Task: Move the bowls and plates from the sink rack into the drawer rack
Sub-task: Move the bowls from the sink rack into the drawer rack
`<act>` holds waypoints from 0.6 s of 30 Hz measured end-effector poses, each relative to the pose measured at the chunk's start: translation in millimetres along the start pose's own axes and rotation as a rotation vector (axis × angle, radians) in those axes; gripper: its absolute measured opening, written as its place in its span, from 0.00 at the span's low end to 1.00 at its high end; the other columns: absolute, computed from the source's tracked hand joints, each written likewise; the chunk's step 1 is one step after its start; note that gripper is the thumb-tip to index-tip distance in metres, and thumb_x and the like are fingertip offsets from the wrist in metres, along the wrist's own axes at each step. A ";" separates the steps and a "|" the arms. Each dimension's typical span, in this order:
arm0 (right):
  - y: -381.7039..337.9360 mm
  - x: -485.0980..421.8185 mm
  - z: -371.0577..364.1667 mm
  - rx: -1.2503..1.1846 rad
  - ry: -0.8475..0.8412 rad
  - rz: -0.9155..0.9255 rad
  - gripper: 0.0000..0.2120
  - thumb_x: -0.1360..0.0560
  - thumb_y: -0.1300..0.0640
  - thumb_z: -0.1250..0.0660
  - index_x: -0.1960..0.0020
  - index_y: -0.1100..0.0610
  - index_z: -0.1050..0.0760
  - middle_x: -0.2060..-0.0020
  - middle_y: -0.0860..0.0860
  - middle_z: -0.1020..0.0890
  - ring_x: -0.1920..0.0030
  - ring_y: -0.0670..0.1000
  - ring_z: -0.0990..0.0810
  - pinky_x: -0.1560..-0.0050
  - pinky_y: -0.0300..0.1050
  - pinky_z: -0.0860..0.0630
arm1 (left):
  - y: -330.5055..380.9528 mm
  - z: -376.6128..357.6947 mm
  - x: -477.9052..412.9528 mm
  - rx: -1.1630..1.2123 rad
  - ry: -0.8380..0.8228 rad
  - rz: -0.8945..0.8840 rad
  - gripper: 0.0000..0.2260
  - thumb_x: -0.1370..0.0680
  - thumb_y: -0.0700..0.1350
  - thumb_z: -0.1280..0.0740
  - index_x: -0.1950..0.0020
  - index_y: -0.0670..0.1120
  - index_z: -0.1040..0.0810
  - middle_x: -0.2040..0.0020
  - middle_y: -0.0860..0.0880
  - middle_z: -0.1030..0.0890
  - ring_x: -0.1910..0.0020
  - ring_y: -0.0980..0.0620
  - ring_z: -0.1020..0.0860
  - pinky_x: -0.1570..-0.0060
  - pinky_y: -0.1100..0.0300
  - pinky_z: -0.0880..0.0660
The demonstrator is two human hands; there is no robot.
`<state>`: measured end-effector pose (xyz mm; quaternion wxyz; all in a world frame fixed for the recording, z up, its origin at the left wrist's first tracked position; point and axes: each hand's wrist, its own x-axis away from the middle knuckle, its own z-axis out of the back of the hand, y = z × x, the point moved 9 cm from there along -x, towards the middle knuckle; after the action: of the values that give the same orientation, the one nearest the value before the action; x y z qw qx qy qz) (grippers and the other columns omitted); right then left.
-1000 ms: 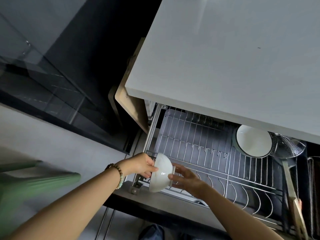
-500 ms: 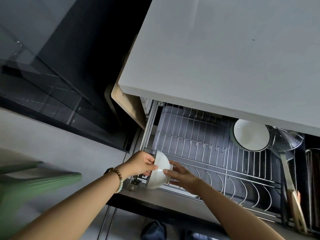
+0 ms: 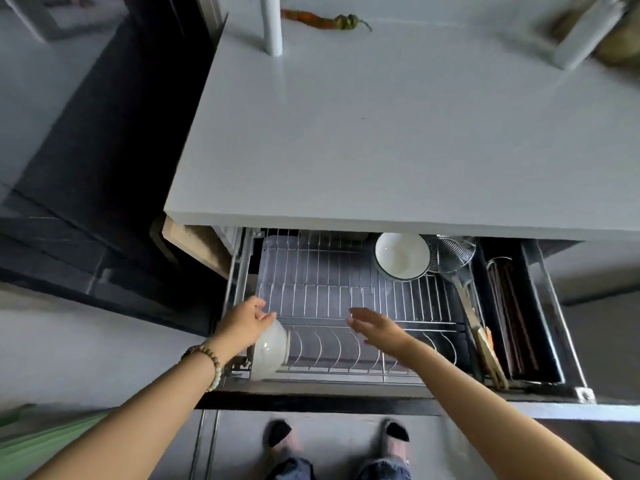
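Observation:
A white bowl [image 3: 269, 351] stands on its edge at the front left corner of the wire drawer rack [image 3: 346, 299]. My left hand [image 3: 246, 323] hovers just above it with relaxed fingers, holding nothing. Further right, my right hand [image 3: 375, 328] is open over the front row of the rack, apart from the bowl. A second white bowl with a dark rim [image 3: 401, 256] lies at the back right of the rack, partly under the countertop.
The white countertop [image 3: 398, 133] overhangs the back of the drawer; a chilli pepper [image 3: 323, 19] lies on it. A wire skimmer [image 3: 450, 252] and wooden utensils [image 3: 486, 351] fill the drawer's right side. A dark cabinet stands to the left. My feet are below the drawer front.
Both hands let go of the white bowl, which now stands in the front left slot. My right hand moved right and up, and the view tilted up over the countertop.

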<state>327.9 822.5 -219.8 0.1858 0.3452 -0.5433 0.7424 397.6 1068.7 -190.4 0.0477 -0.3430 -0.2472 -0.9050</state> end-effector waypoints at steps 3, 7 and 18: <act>7.2 58.2 67.5 0.031 0.116 0.033 0.26 0.22 0.47 0.36 0.27 0.52 0.35 0.30 0.52 0.29 0.35 0.49 0.27 0.32 0.46 0.30 | 78.6 -14.9 23.6 -0.015 -0.041 -0.143 0.22 0.24 0.58 0.38 0.33 0.50 0.31 0.36 0.51 0.25 0.44 0.51 0.23 0.44 0.52 0.24; 38.5 150.0 173.6 0.082 0.338 0.053 0.26 0.22 0.49 0.35 0.26 0.53 0.36 0.29 0.51 0.30 0.33 0.47 0.30 0.36 0.36 0.36 | 215.0 -58.7 72.4 -0.091 -0.100 -0.359 0.27 0.25 0.63 0.40 0.31 0.51 0.34 0.31 0.51 0.29 0.35 0.50 0.28 0.36 0.52 0.30; 201.8 435.9 451.9 0.270 0.832 0.034 0.31 0.25 0.42 0.33 0.26 0.47 0.38 0.25 0.45 0.39 0.25 0.44 0.43 0.28 0.37 0.48 | 576.9 -263.6 233.5 -0.470 -0.066 -0.950 0.32 0.25 0.66 0.44 0.25 0.52 0.42 0.26 0.50 0.35 0.29 0.51 0.35 0.30 0.54 0.36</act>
<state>35.0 288.0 32.1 0.3299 0.0289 -0.3257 0.8856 210.3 457.8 29.9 -0.4537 -0.2231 -0.1671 -0.8464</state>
